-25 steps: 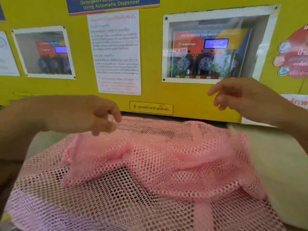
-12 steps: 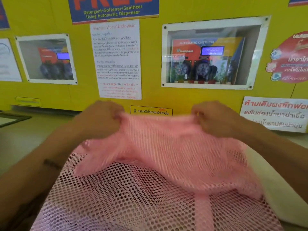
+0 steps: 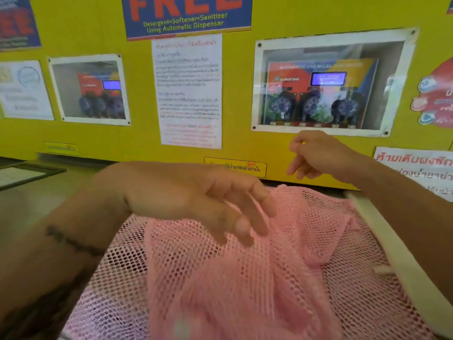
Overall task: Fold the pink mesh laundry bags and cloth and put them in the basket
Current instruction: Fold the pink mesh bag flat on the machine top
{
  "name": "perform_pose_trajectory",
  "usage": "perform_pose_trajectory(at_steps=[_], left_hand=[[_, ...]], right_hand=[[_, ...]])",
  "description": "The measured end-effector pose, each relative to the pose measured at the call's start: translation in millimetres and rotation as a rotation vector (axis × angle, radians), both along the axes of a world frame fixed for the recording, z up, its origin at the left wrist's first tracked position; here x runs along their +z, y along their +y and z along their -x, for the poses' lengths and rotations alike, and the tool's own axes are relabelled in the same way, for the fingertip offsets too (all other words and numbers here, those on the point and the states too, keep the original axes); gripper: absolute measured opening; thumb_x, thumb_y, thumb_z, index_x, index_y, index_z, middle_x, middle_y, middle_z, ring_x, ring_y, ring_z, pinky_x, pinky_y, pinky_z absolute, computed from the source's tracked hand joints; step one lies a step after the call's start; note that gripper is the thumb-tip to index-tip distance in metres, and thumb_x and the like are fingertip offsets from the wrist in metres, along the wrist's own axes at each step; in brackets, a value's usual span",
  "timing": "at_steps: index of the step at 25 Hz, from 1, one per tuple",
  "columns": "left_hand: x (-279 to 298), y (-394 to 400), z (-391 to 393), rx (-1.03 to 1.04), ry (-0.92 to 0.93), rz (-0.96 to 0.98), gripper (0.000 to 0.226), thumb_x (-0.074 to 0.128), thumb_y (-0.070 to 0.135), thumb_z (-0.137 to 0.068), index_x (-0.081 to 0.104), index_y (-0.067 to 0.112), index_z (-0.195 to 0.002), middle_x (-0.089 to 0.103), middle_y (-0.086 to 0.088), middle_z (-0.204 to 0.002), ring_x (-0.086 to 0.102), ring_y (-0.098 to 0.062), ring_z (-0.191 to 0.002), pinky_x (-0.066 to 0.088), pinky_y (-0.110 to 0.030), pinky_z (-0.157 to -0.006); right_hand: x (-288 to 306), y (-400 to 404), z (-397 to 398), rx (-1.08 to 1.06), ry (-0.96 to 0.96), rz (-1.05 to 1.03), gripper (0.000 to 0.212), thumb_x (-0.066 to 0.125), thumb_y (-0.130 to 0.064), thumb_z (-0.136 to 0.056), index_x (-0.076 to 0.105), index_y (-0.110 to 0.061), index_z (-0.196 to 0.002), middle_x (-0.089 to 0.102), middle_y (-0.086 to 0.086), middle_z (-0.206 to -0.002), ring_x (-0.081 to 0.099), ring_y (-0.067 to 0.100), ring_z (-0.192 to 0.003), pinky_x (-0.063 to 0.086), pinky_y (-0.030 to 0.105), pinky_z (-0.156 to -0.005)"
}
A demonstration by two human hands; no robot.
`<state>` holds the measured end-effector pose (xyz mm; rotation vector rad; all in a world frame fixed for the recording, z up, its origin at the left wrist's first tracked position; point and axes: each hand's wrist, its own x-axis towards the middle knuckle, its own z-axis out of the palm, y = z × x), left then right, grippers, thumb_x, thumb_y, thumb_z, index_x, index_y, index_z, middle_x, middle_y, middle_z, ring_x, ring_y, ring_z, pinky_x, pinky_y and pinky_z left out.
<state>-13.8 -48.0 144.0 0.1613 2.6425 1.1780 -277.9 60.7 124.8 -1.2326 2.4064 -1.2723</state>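
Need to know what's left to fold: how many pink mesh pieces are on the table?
2 that I can tell apart: a bunched pink mesh piece on top, under the left hand, and a flat mesh layer beneath it. More may be hidden in the folds.

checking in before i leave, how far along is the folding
Early. One pink mesh laundry bag lies bunched and doubled over on a flatter pink mesh layer. Neither hand has a grip: the left hand hovers open over it, the right hand is lifted clear. Neat folding is left; no basket is in view.
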Motion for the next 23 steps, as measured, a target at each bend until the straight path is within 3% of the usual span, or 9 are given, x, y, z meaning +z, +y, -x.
perform_pose_trajectory(at_steps=[3, 6, 8, 11, 14, 17, 19, 21, 23], left_hand=[[-13, -29, 25, 0.308, 0.322, 0.022, 0.026, 0.062, 0.027, -0.086, 0.063, 0.027, -0.112, 0.073, 0.004, -0.110, 0.069, -0.017, -0.101, 0.053, -0.040, -0.092], [-48, -58, 50, 0.443, 0.223, 0.345, 0.021, 0.061, 0.044, -0.084, 0.060, 0.047, -0.104, 0.069, 0.017, -0.107, 0.065, -0.007, -0.100, 0.051, -0.044, -0.095], [-75, -59, 64, 0.392, 0.055, 0.489, 0.029, 0.055, 0.053, -0.083, 0.053, 0.053, -0.112, 0.061, 0.019, -0.122, 0.060, -0.005, -0.110, 0.048, -0.041, -0.100], [-103, -55, 80, 0.382, 0.024, 0.610, 0.055, 0.050, 0.053, -0.090, 0.037, 0.039, -0.141, 0.041, 0.004, -0.147, 0.044, -0.018, -0.131, 0.031, -0.038, -0.113], [-109, -63, 82, 0.514, 0.190, 0.599, 0.045, 0.061, 0.042, -0.086, 0.051, 0.036, -0.129, 0.057, 0.001, -0.126, 0.055, -0.020, -0.114, 0.041, -0.041, -0.104], [-94, -74, 69, 0.696, 0.491, 0.539, 0.018, 0.059, 0.014, -0.082, 0.066, 0.029, -0.090, 0.068, 0.005, -0.092, 0.064, -0.022, -0.092, 0.050, -0.034, -0.082], [-65, -88, 51, 0.925, 0.762, 0.525, 0.018, 0.057, 0.016, -0.081, 0.069, 0.025, -0.091, 0.071, 0.001, -0.091, 0.064, -0.024, -0.090, 0.052, -0.036, -0.079], [-35, -102, 27, 0.977, 0.694, 0.496, 0.030, 0.060, 0.032, -0.076, 0.070, 0.029, -0.104, 0.071, -0.001, -0.102, 0.065, -0.023, -0.093, 0.052, -0.038, -0.085], [-17, -103, 6, 0.749, 0.322, 0.443, 0.044, 0.063, 0.051, -0.065, 0.069, 0.038, -0.107, 0.073, 0.003, -0.099, 0.067, -0.017, -0.091, 0.052, -0.039, -0.083]], right_hand=[[2, 14, -12, 0.061, -0.002, -0.383, 0.031, 0.048, -0.040, -0.098, 0.054, -0.013, -0.112, 0.077, 0.013, -0.077, 0.065, 0.021, -0.055, 0.044, 0.026, -0.050], [-14, 25, -44, 0.188, 0.207, -0.733, 0.038, 0.047, -0.048, -0.097, 0.057, -0.016, -0.114, 0.077, 0.008, -0.086, 0.069, 0.018, -0.066, 0.049, 0.031, -0.057], [-31, 25, -60, 0.240, 0.231, -0.695, 0.036, 0.057, -0.048, -0.092, 0.054, -0.025, -0.120, 0.069, -0.005, -0.089, 0.067, 0.011, -0.072, 0.052, 0.030, -0.066], [-51, 19, -55, 0.301, 0.376, -0.612, 0.032, 0.068, -0.032, -0.087, 0.059, -0.030, -0.117, 0.049, -0.019, -0.084, 0.050, 0.000, -0.074, 0.040, 0.024, -0.064], [-39, 30, -33, 0.289, 0.275, -0.383, 0.019, 0.062, -0.009, -0.089, 0.070, -0.024, -0.098, 0.060, -0.009, -0.084, 0.057, 0.006, -0.068, 0.047, 0.025, -0.058], [-10, 55, -7, 0.197, 0.011, 0.023, 0.025, 0.059, -0.003, -0.092, 0.074, -0.022, -0.099, 0.068, -0.003, -0.081, 0.061, 0.011, -0.069, 0.051, 0.028, -0.060], [-1, 76, 17, 0.177, -0.211, 0.196, 0.030, 0.056, -0.001, -0.093, 0.074, -0.022, -0.102, 0.064, 0.007, -0.087, 0.060, 0.019, -0.076, 0.055, 0.029, -0.066], [-4, 94, 40, 0.113, -0.265, 0.087, 0.031, 0.054, -0.001, -0.094, 0.073, -0.022, -0.107, 0.057, 0.012, -0.094, 0.053, 0.024, -0.080, 0.051, 0.032, -0.069], [-17, 108, 58, -0.013, -0.032, -0.276, 0.030, 0.056, -0.001, -0.093, 0.071, -0.022, -0.107, 0.062, 0.013, -0.096, 0.051, 0.024, -0.079, 0.044, 0.034, -0.068]])
